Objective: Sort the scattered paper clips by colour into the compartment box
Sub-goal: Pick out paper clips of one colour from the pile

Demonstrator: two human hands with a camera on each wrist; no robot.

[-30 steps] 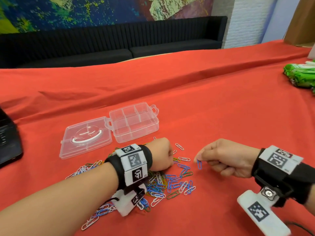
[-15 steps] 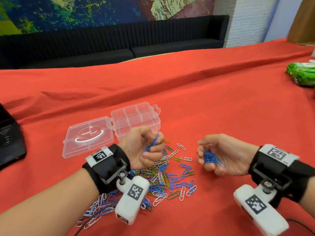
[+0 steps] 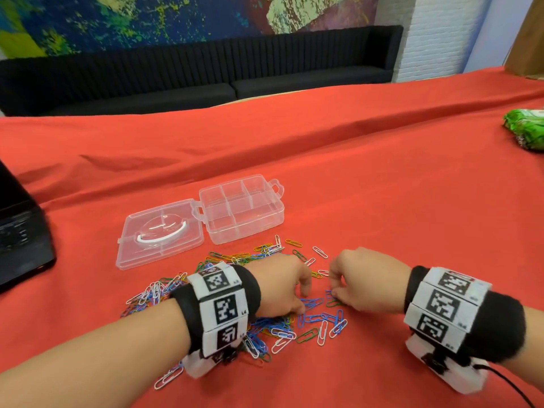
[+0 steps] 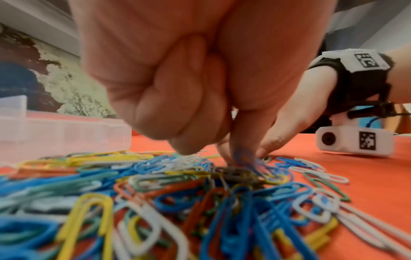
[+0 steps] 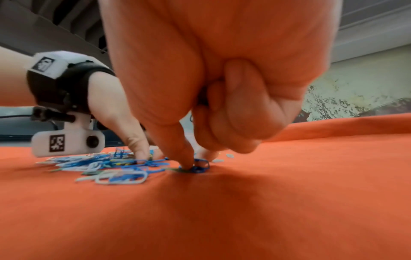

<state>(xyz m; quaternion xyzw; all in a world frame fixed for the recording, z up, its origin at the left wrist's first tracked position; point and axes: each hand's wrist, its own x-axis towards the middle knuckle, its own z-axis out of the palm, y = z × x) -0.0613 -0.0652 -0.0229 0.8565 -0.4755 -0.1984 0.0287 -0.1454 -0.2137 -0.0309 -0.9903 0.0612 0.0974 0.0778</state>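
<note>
left hand (image 3: 279, 290): clenched, fingertips down on blue paper clips (image 3: 312, 303) | right hand (image 3: 357, 282): clenched, pinching blue clip (image 5: 199, 168) at heap's 3 o'clock edge | compartment box (image 3: 241, 210): open, 12 o'clock of heap, long axis 9-to-3, left hand nearer

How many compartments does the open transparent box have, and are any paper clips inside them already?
6, in two rows of three inside the compartment box: three along the far side, three along the near side. All look empty; the paper clips lie on the cloth.
</note>
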